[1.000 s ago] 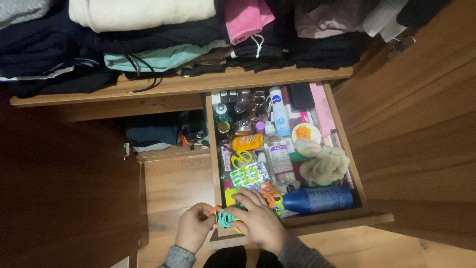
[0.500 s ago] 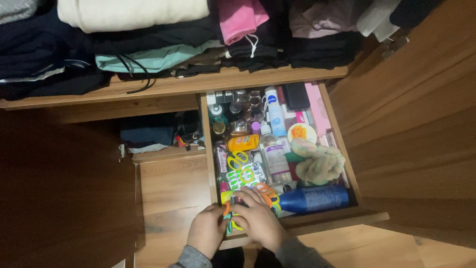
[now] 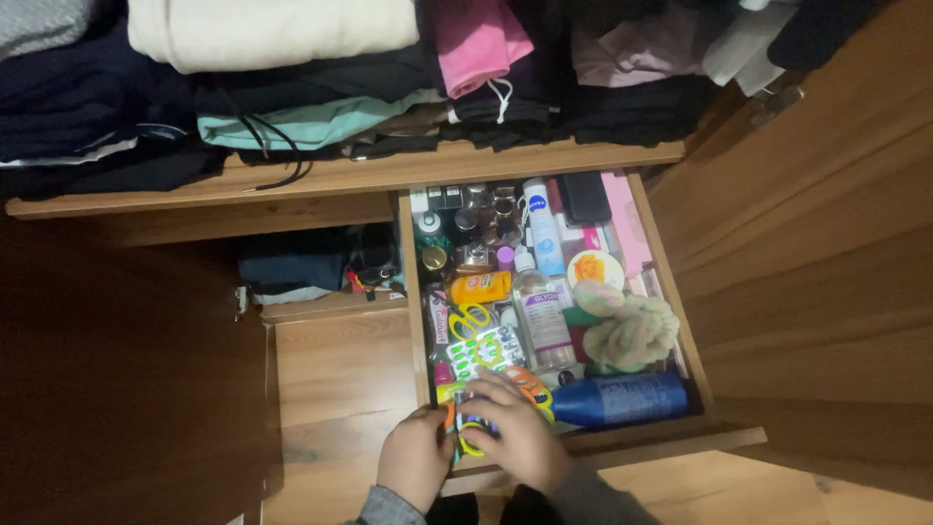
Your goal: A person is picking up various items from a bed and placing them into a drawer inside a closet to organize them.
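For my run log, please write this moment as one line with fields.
left hand: touching colourful plastic rings | right hand: on same rings | place: front of open wooden drawer | beside: dark blue bottle, lying flat

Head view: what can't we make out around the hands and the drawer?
- Head view: small colourful rings mostly covered by right hand and left hand; count and grip unclear.
- Drawer front corner hidden under both hands.
- Small bottles at the back too small and dim.
- Forearms cut by bottom edge.

Small bundle of bright elastic hair bands, orange, yellow and teal loops, bunched together at the near left corner of the open drawer.
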